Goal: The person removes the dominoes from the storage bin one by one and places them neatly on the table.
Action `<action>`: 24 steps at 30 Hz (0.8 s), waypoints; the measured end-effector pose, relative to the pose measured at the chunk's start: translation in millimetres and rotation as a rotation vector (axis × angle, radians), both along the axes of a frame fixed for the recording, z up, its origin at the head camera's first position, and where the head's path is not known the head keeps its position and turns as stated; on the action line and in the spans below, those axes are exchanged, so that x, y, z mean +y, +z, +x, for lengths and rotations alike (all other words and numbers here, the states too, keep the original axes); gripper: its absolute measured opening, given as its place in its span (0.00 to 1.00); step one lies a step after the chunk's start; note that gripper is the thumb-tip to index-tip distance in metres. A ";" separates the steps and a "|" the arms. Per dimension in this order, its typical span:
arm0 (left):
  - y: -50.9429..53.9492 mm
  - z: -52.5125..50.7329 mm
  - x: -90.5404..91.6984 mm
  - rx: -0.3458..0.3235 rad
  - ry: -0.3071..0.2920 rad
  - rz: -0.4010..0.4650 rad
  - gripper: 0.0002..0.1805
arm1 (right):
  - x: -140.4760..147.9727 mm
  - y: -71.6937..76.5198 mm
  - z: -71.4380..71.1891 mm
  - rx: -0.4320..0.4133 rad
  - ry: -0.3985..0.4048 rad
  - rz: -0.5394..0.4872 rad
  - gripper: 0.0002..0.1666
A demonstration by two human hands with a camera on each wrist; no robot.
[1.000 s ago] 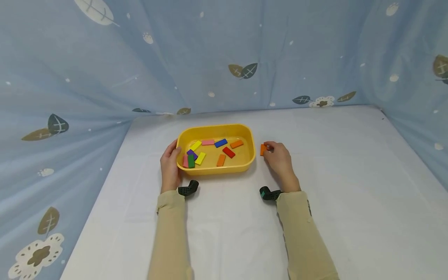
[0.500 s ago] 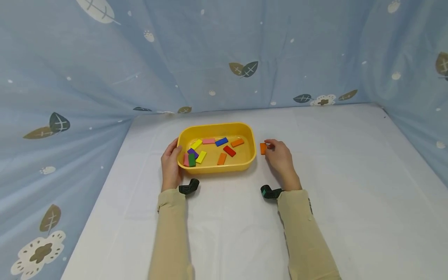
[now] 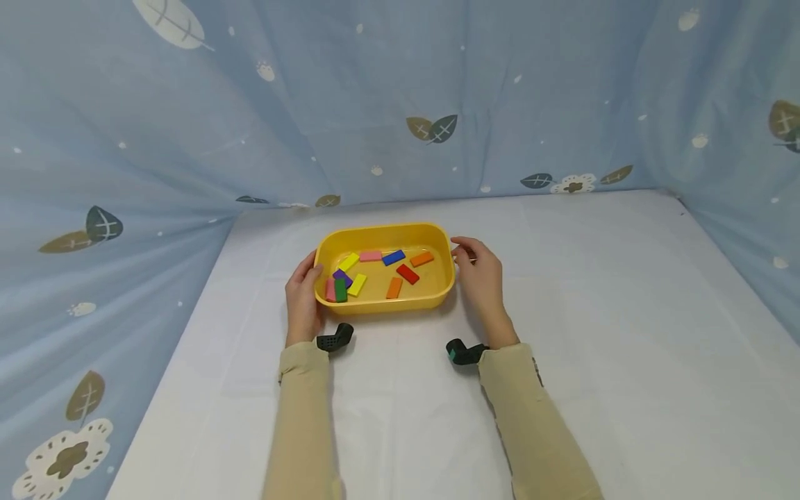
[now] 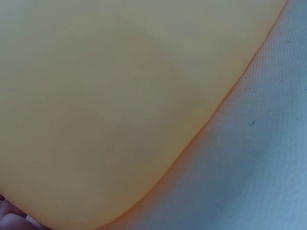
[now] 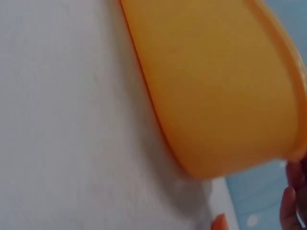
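Tray (image 3: 394, 305), yellow, on white cloth (image 3: 625, 312)

Nearest: left sleeve (image 3: 303, 417) and right sleeve (image 3: 540, 423), both tan. Beyond the cuffs, one black device per wrist: left device (image 3: 335, 338), right device (image 3: 464, 352).

Left hand (image 3: 303, 295): grasping the tray at its left end, thumb over the rim, other fingers along the outer wall. Left wrist view mostly filled by that wall, blurred.

Right hand (image 3: 481, 278): at the tray's right end, fingers bent, tips at the rim near the far corner. Whether they grip it cannot be told.

Orange piece (image 5: 220, 223): only a tip in sight, low in the right wrist view, just beside the tray's end; contact with the right hand cannot be told.

Tray: between the hands, rounded corners, long side toward the person. Contents, ten flat blocks, near to far:
- green block (image 3: 340, 292), near left corner, against its neighbours
- pink block (image 3: 330, 288), beside it at the left wall
- orange block (image 3: 394, 288), near the front wall
- yellow block (image 3: 357, 285), slanted
- purple block (image 3: 341, 276), touching the green
- red block (image 3: 408, 274), right of centre
- second yellow block (image 3: 349, 262)
- second orange block (image 3: 421, 259), toward the right end
- blue block (image 3: 394, 257)
- second pink block (image 3: 371, 256), beside the blue

Farthest: curtain (image 3: 350, 90), blue, printed with leaves, flowers and paw marks, at the back and both sides.
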State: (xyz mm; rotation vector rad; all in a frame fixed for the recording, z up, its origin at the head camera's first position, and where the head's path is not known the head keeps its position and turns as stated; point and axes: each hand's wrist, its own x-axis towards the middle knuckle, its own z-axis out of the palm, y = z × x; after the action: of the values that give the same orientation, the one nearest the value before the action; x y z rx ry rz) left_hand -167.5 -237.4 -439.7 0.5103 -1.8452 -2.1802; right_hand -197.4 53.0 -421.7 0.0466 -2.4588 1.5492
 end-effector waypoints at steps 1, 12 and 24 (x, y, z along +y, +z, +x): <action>-0.5 -0.1 0.3 -0.002 0.003 0.000 0.19 | -3.0 2.1 1.3 0.045 0.005 0.010 0.14; 2.3 0.5 -1.7 -0.020 -0.004 0.018 0.20 | -37.7 22.6 17.5 0.013 0.229 -0.011 0.20; 0.9 3.6 -1.5 -0.012 -0.019 0.048 0.20 | -57.7 28.5 18.3 -0.145 0.286 0.461 0.21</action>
State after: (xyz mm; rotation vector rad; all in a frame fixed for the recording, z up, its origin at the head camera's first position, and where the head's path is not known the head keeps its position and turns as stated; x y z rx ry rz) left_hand -164.0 -238.9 -438.8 0.5184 -1.8141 -2.2437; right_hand -179.0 -4.7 -393.3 0.3916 -2.9828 1.0707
